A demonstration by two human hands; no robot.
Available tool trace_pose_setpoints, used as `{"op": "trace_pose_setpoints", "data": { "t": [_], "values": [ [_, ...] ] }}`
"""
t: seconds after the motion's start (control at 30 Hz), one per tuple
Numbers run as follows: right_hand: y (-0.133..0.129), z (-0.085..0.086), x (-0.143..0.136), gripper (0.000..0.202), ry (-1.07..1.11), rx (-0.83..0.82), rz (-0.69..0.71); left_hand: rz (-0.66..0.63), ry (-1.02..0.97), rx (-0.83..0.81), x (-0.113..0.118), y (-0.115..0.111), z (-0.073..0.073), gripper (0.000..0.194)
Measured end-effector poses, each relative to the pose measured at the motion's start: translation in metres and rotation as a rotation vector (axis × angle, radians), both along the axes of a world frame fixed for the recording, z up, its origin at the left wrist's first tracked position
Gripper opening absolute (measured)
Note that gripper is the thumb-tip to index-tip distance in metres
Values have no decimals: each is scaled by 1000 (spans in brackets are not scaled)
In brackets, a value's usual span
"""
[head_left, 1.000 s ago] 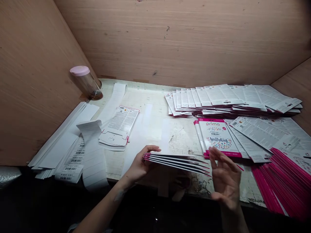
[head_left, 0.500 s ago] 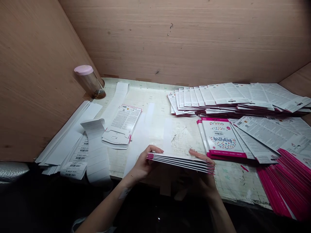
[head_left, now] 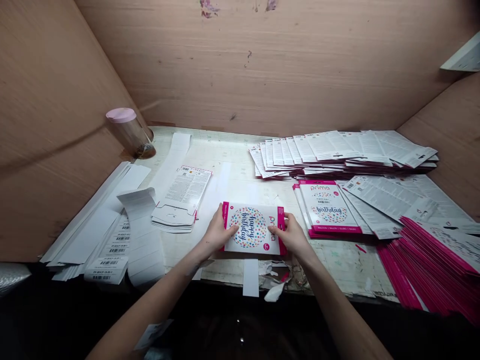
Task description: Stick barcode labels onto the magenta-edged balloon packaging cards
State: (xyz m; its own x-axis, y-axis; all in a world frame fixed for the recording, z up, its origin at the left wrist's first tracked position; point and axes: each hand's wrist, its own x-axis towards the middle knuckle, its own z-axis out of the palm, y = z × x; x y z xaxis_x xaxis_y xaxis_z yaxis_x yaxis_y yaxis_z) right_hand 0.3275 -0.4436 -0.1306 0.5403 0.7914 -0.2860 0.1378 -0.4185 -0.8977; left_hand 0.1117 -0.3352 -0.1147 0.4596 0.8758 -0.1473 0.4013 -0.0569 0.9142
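Observation:
A pink and white packet [head_left: 252, 229] with "happy birthday" in a ring of dots lies face up and turned sideways near the table's front edge. Its left end is gripped by my left hand [head_left: 219, 231], thumb on top. My right hand [head_left: 291, 234] grips the right end, its thumb on the face. Whether more packets lie beneath it in my hands is hidden. To the right, a stack of upright-facing packets [head_left: 330, 207] shows the same print. Left of my hands is a small stack of white cards [head_left: 183, 197] with printed text.
Rows of packets [head_left: 315, 150] showing their backs line the back right. A pile of pink-edged packets [head_left: 431, 265] fills the front right. Barcode label strips [head_left: 112, 255] and white paper strips [head_left: 86, 220] lie left, below a pink-lidded jar [head_left: 131, 132].
The fanned packets held edge-on have been turned flat, so a front face shows. Both hands have moved up a little, with thumbs now on top. The view has shifted slightly.

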Motion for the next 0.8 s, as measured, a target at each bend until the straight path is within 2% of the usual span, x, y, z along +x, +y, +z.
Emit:
{"op": "trace_pose_setpoints", "data": {
  "t": [0.07,0.13,0.17,0.23,0.3,0.33,0.4,0.47,0.57,0.63,0.73,0.8],
  "values": [
    [4,-5,2,46,-237,-98,26,19,119,70,4,-4,-8,84],
    [5,-8,1,42,-421,-140,52,15,242,208,8,-9,-10,87],
    [5,-9,0,42,-484,-149,66,-38,285,294,10,-10,-10,87],
    [3,-11,-1,42,-567,-171,102,-258,333,423,12,-10,-8,89],
    [2,-11,0,40,-630,-214,144,-495,360,447,14,-5,-7,97],
    [2,-10,1,39,-675,-229,153,-567,376,437,14,-2,-7,102],
    [9,-4,5,41,-811,-205,150,-605,406,424,15,3,-9,106],
    [28,5,10,43,-933,-131,203,-606,406,426,16,7,-10,105],
    [76,20,13,36,-920,-73,490,-603,390,431,17,8,-9,106],
    [112,25,12,33,-875,-82,609,-595,401,445,17,6,-8,105],
    [152,26,11,44,-856,-126,620,-591,448,474,17,5,-5,106],
    [166,27,12,46,-839,-156,619,-591,468,479,18,5,-5,107]
  ]
}}
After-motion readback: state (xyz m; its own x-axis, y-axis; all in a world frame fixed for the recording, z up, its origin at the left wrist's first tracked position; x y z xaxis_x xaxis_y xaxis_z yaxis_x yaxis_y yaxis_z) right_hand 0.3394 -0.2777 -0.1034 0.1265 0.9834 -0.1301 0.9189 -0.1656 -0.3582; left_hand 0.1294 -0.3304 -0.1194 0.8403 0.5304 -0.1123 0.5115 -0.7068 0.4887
